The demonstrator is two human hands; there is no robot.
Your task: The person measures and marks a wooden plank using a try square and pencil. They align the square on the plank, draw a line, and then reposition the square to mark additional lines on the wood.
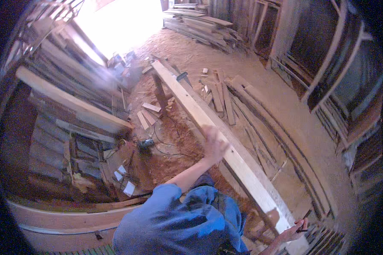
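Observation:
A long, pale wooden beam [247, 168] runs diagonally from the far middle to the near right. My left hand [215, 144] lies over the beam near its middle, fingers curled onto the wood and slightly blurred. Close to the beam's near end, my right hand [291, 233] is closed around a small dark object [302, 230] whose kind I cannot make out. A few dark spots mark the beam's top face. Toward its far end, a dark piece [182, 76] sticks out at the beam's right side.
A dark power tool [145, 143] with a cable lies on the sawdust-covered floor to the left. Wood offcuts [149, 114] are scattered near it. Long boards [281, 131] lie right of the beam. A timber stack [200, 25] stands far back; frames [319, 55] lean along the right wall.

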